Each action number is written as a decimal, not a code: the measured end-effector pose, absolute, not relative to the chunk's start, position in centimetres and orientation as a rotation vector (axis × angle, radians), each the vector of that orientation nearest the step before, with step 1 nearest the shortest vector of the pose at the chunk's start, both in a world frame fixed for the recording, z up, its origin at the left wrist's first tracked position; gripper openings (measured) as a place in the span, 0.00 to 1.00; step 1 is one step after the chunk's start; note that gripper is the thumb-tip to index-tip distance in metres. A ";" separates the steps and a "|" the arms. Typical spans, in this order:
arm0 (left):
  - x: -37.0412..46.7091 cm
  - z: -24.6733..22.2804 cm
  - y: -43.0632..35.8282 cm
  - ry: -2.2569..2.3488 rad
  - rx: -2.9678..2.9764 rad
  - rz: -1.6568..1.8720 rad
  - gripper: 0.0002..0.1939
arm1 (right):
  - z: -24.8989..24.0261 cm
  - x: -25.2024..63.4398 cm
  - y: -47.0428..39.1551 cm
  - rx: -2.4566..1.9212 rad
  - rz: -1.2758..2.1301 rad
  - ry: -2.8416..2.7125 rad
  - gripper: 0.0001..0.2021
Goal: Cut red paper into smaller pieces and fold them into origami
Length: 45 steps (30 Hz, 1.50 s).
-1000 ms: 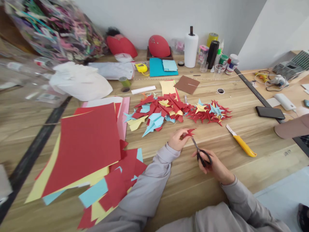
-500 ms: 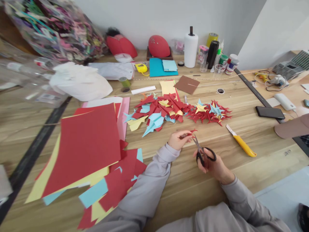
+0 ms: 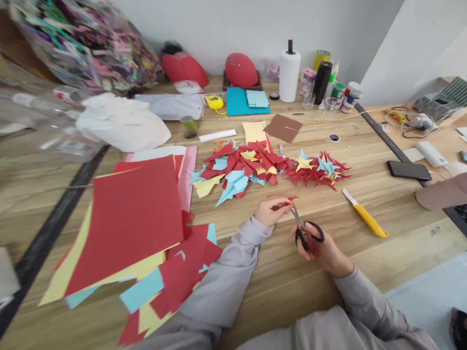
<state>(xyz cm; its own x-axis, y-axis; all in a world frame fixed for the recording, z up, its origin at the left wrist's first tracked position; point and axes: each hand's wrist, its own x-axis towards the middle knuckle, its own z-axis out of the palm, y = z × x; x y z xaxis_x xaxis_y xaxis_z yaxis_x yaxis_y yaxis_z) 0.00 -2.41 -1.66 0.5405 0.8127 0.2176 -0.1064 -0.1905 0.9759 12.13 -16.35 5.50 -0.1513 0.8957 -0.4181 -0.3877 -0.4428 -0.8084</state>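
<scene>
My left hand (image 3: 272, 210) pinches a small folded piece of red paper (image 3: 293, 198), part of which sticks out past the fingertips. In my right hand (image 3: 326, 253) are black-handled scissors (image 3: 299, 226), their blades slightly apart and their tips at the red paper. Beyond the hands lies a pile of folded red, blue and yellow paper pieces (image 3: 237, 167). A second heap of small pointed paper shapes (image 3: 321, 169) adjoins it on the right. The tips of the fingers on the paper are partly hidden.
A yellow utility knife (image 3: 368, 218) lies right of my hands, blade exposed. Large red sheets (image 3: 127, 223) and cut scraps cover the left. Behind stand a white bottle (image 3: 289, 75), a tape measure (image 3: 214, 102) and small jars. A phone (image 3: 408, 170) rests at the right.
The scissors and my right hand have shifted slightly left, closer to the red paper, and the blades look a little differently angled. My left hand has hardly moved.
</scene>
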 end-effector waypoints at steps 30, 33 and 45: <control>-0.4 -1.9 -1.5 0.381 2.208 1.344 0.09 | 5.4 12.5 -17.0 -1.250 1.613 -0.660 0.25; -0.5 -1.9 -1.5 0.370 2.214 1.331 0.11 | 5.5 12.5 -17.1 -1.242 1.615 -0.663 0.25; -0.8 -1.6 -1.6 0.400 2.232 1.350 0.11 | 5.1 12.6 -17.2 -1.215 1.625 -0.689 0.25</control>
<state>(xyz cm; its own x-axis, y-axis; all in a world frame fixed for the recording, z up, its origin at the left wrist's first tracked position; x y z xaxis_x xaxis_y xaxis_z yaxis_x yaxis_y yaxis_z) -0.81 -1.58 -1.63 0.4658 0.4871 0.7388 -0.0057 -0.8332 0.5530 12.59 -17.17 5.15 -0.0454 0.9187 -0.3924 -0.3565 -0.3818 -0.8527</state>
